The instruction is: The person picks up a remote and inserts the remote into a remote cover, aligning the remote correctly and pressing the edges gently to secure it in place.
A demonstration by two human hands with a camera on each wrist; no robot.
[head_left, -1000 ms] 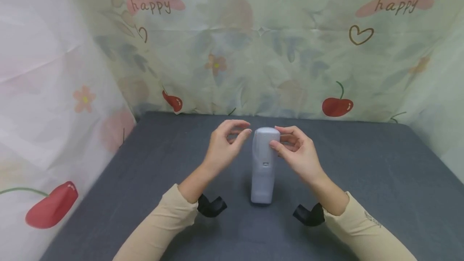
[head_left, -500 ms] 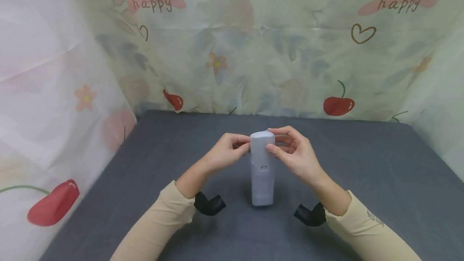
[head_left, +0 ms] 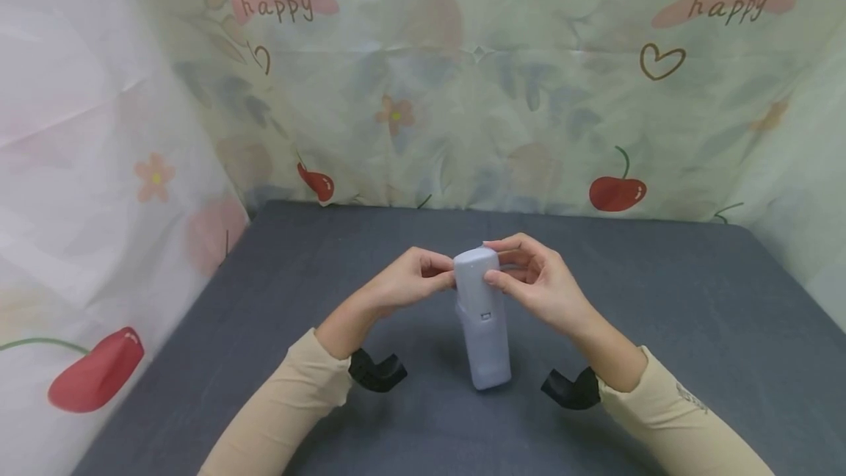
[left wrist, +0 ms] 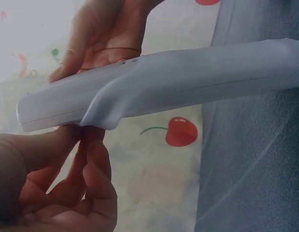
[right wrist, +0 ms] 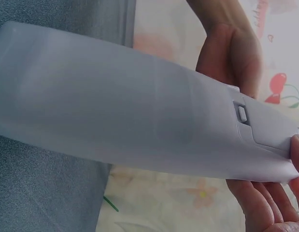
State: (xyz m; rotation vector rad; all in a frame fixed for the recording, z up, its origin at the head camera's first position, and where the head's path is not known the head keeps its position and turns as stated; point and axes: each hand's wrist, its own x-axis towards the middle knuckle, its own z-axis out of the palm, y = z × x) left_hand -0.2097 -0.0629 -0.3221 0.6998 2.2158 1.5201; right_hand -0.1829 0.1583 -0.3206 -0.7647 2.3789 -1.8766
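Observation:
A white remote control (head_left: 477,278) stands on end, tilted, its top leaning left. The small latch of its back cover (right wrist: 272,125) shows in the right wrist view. A translucent soft sleeve (left wrist: 188,79) wraps its lower part, with a loose, bulging edge partway up and the upper end bare. My left hand (head_left: 408,281) pinches at the upper left side, fingertips right at the sleeve's edge in the left wrist view. With thumb on the back face and fingers at the far side, my right hand (head_left: 545,285) grips the top right.
The dark grey table (head_left: 317,263) lies under both hands. A patterned cloth (head_left: 476,116) with cherries and hearts hangs behind it and along the sides. Black bands (head_left: 378,373) sit at both wrists.
My left hand has come in from the left and down to the remote control. The remote's top has tilted left and its foot right. The sleeve's left edge sits lower.

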